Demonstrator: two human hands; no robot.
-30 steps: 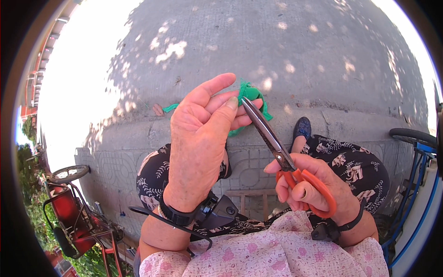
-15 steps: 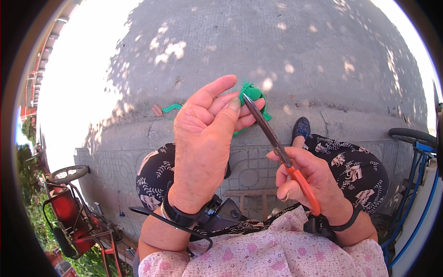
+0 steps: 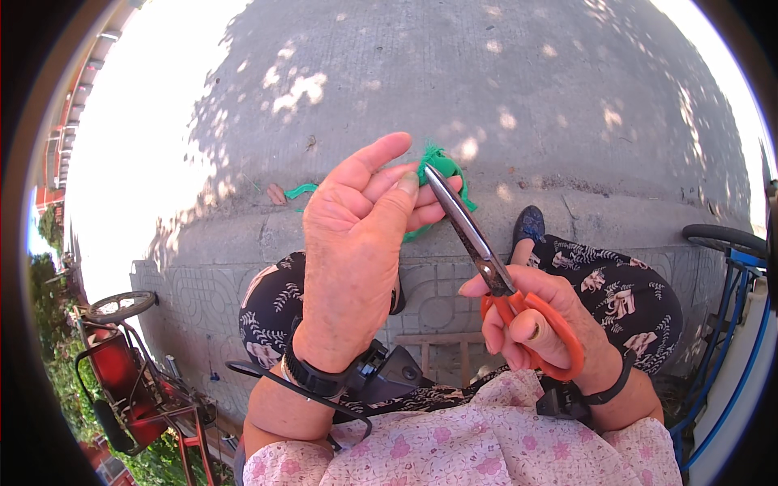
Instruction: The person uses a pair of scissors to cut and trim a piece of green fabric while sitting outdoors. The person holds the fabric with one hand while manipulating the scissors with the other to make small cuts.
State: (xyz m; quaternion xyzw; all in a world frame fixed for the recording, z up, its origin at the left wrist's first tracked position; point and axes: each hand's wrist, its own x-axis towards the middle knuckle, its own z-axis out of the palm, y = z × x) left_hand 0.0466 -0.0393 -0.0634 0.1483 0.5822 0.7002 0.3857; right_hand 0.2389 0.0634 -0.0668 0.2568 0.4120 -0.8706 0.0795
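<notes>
Between the thumb and fingers of my left hand [image 3: 356,219] is a small piece of green fabric [image 3: 447,168] with a frayed edge, part of it hanging behind the fingers. My right hand [image 3: 551,316] grips orange-handled scissors [image 3: 463,215], the thumb through one handle loop. The dark metal blades look closed or nearly so. They slant up to the left, and their tip lies at the fabric beside my left thumb. Whether the tip touches the cloth or only overlaps it, I cannot tell.
A green strip [image 3: 301,190] lies on the ground past my left hand. At left stands a red wheeled vehicle [image 3: 121,373]; at right, a blue-framed one with a dark wheel [image 3: 725,240]. A small wooden frame [image 3: 442,338] shows between my knees.
The scissors have rolled in my right hand, so the blades' flat face and the handle loops now show more. My left hand has shifted very slightly left with the fabric.
</notes>
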